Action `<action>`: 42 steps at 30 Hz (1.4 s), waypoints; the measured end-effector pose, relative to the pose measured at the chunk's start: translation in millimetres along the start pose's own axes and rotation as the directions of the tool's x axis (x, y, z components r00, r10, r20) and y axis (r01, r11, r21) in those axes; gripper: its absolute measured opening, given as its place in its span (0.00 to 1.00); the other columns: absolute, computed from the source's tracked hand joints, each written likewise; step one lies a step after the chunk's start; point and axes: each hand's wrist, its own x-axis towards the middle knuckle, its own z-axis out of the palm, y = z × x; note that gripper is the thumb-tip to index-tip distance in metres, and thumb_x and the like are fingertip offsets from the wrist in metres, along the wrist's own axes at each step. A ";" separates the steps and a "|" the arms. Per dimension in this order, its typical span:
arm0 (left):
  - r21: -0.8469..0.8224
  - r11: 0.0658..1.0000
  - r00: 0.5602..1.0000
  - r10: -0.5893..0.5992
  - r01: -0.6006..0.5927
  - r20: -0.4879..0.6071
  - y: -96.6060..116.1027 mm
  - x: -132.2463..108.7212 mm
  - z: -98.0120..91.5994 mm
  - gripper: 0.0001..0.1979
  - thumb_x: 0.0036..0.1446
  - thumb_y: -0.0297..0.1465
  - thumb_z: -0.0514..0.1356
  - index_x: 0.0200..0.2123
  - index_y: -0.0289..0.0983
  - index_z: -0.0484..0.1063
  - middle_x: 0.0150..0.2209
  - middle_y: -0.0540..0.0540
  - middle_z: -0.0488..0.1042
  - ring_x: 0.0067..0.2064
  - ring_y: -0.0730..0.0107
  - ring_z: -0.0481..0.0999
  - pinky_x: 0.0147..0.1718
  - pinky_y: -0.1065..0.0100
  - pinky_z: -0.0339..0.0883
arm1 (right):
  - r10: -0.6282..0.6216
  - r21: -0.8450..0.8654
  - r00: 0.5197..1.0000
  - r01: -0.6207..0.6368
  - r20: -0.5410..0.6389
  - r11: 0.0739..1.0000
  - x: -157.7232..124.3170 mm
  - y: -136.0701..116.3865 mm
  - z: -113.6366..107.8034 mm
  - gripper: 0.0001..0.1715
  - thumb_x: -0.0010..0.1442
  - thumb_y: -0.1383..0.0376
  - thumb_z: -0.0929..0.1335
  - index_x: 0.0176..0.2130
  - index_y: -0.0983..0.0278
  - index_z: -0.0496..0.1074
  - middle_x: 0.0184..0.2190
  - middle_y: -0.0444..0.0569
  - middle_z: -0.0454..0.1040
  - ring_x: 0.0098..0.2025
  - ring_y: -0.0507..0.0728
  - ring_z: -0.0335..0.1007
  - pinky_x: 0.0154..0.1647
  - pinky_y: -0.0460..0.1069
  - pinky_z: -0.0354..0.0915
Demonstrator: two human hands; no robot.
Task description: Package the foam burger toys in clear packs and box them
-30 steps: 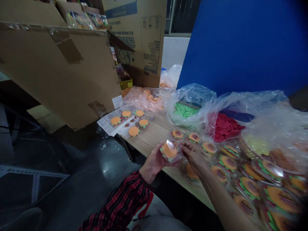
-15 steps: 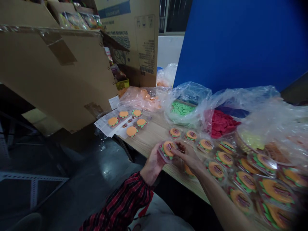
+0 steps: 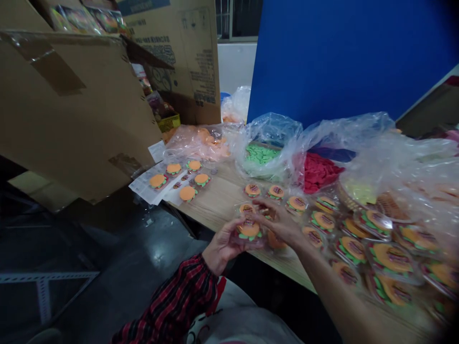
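Note:
My left hand (image 3: 223,244) grips a small clear packet holding an orange and green burger-shaped piece (image 3: 248,230) at the near edge of the wooden table (image 3: 218,200). My right hand (image 3: 283,225) is closed on the same packet from the right, fingers pinching its upper part. Another burger piece (image 3: 246,209) lies just beyond the packet. Several more burger packets (image 3: 353,246) lie in rows on the table to the right of my hands.
Clear plastic bags hold green pieces (image 3: 261,154), red pieces (image 3: 317,172) and orange pieces (image 3: 208,139) at the table's back. A sheet with burger pieces (image 3: 172,179) lies at the left corner. Big cardboard boxes (image 3: 79,105) stand left. A blue panel (image 3: 340,57) rises behind.
The packet has come down a little and turned, so the burger's green edge now faces me. My right hand has shifted over its top. The view has swung to the right.

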 end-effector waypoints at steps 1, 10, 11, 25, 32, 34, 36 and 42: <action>-0.029 0.999 0.999 0.023 -0.024 -0.025 0.3 1.5 0.9 0.19 0.45 0.29 0.63 0.42 0.31 0.68 0.35 0.41 0.76 0.38 0.54 0.76 0.44 0.52 0.66 | -0.079 -0.101 0.984 0.064 -0.159 0.993 -8.6 0.0 2.4 0.11 0.54 0.60 0.68 0.39 0.62 0.72 0.39 0.51 0.75 0.40 0.59 0.71 0.41 0.56 0.66; -0.159 0.980 0.990 0.105 -0.119 -0.097 -3.2 17.0 13.0 0.17 0.47 0.33 0.62 0.40 0.33 0.68 0.32 0.44 0.75 0.32 0.60 0.76 0.33 0.62 0.70 | -0.519 -0.612 0.854 0.392 -0.036 0.687 -91.0 18.3 36.7 0.18 0.53 0.72 0.67 0.45 0.66 0.64 0.51 0.59 0.69 0.52 0.64 0.61 0.50 0.62 0.61; -0.165 0.979 0.991 0.101 -0.115 -0.091 -6.2 18.6 14.4 0.17 0.47 0.33 0.62 0.41 0.33 0.68 0.32 0.44 0.75 0.31 0.62 0.76 0.33 0.63 0.70 | -0.509 -0.641 0.861 0.376 -0.027 0.669 -91.6 20.1 39.0 0.18 0.53 0.72 0.67 0.46 0.66 0.64 0.52 0.59 0.68 0.53 0.65 0.61 0.51 0.62 0.61; 0.111 0.946 0.951 0.308 -0.305 -0.014 -32.9 18.0 45.9 0.15 0.42 0.22 0.65 0.36 0.34 0.70 0.37 0.44 0.76 0.40 0.58 0.75 0.43 0.53 0.69 | -0.150 -0.169 0.836 0.070 -0.528 0.983 -108.6 21.6 2.5 0.05 0.57 0.67 0.66 0.37 0.60 0.71 0.39 0.51 0.76 0.42 0.60 0.72 0.44 0.55 0.68; 0.412 0.866 0.954 0.212 -0.284 0.212 -67.5 15.5 80.9 0.18 0.40 0.24 0.66 0.39 0.32 0.73 0.38 0.42 0.76 0.38 0.62 0.74 0.36 0.64 0.70 | 0.240 0.346 0.873 -0.089 -0.424 0.934 -91.1 12.6 -58.0 0.16 0.55 0.54 0.67 0.37 0.63 0.70 0.30 0.46 0.71 0.31 0.54 0.67 0.31 0.47 0.64; 0.472 0.839 0.954 0.172 -0.271 0.244 -77.3 16.8 88.0 0.18 0.39 0.23 0.66 0.38 0.32 0.74 0.37 0.42 0.76 0.37 0.63 0.74 0.34 0.66 0.70 | 0.231 0.365 0.887 -0.077 -0.400 0.928 -95.3 10.4 -68.2 0.14 0.55 0.54 0.67 0.31 0.64 0.69 0.25 0.44 0.68 0.28 0.52 0.64 0.29 0.46 0.62; 0.514 0.812 0.951 0.153 -0.276 0.270 -86.6 18.8 93.6 0.18 0.39 0.23 0.66 0.38 0.33 0.74 0.37 0.42 0.76 0.37 0.63 0.74 0.33 0.67 0.70 | 0.215 0.340 0.871 -0.060 -0.442 0.939 -103.9 10.3 -73.8 0.15 0.55 0.55 0.67 0.26 0.64 0.66 0.22 0.42 0.65 0.26 0.51 0.60 0.27 0.45 0.59; 0.593 0.734 0.931 0.150 -0.331 0.333 -107.6 27.4 104.1 0.19 0.39 0.24 0.65 0.40 0.34 0.73 0.39 0.43 0.76 0.41 0.61 0.73 0.38 0.66 0.67 | 0.221 0.301 0.782 -0.044 -0.583 0.952 -134.1 19.8 -85.6 0.16 0.56 0.56 0.67 0.25 0.63 0.63 0.20 0.40 0.61 0.23 0.49 0.55 0.23 0.45 0.53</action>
